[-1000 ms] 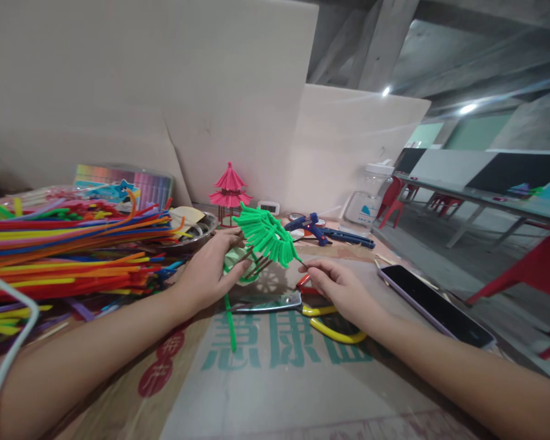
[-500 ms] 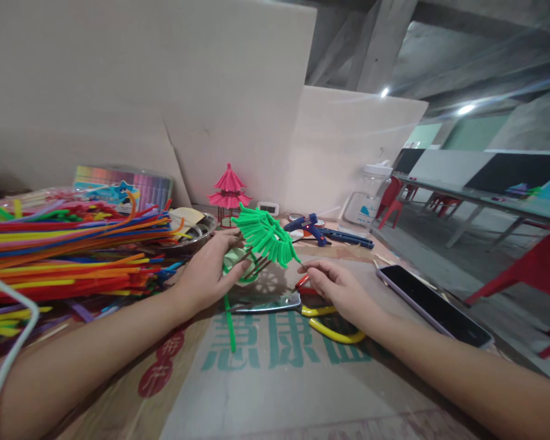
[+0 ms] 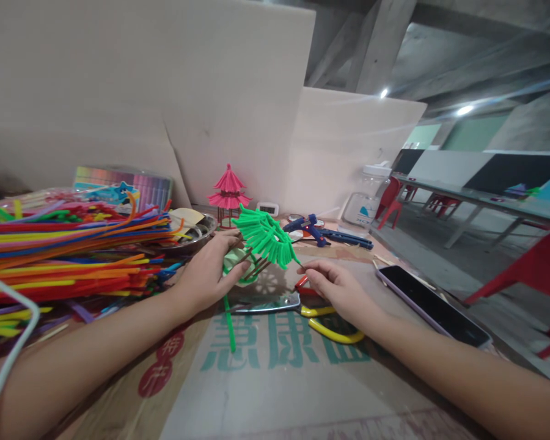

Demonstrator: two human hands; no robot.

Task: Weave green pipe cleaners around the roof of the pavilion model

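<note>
My left hand (image 3: 217,266) is closed around the brown posts under a green pipe-cleaner pavilion roof (image 3: 268,238), which is tilted toward the right. A pale green base (image 3: 236,264) shows partly behind my fingers. At the roof's lower right edge, my right hand (image 3: 332,281) pinches the end of a thin stem that meets the green fringe. Below the pavilion lie scissors (image 3: 332,313) with yellow handles, their blades pointing left. One loose green pipe cleaner (image 3: 230,324) crosses near the blade tips. Something red-orange (image 3: 301,282) sits just left of my right fingers.
Bundles of coloured pipe cleaners (image 3: 68,244) fill the left side, beside a metal bowl (image 3: 195,238). A pink pagoda (image 3: 229,189) stands behind my hands. To the back right are a blue glue gun (image 3: 314,229), pliers (image 3: 348,238) and a bottle (image 3: 363,198); a phone (image 3: 433,305) lies right.
Almost nothing differs. The green roof and my right hand have shifted very slightly; both hands keep their hold.
</note>
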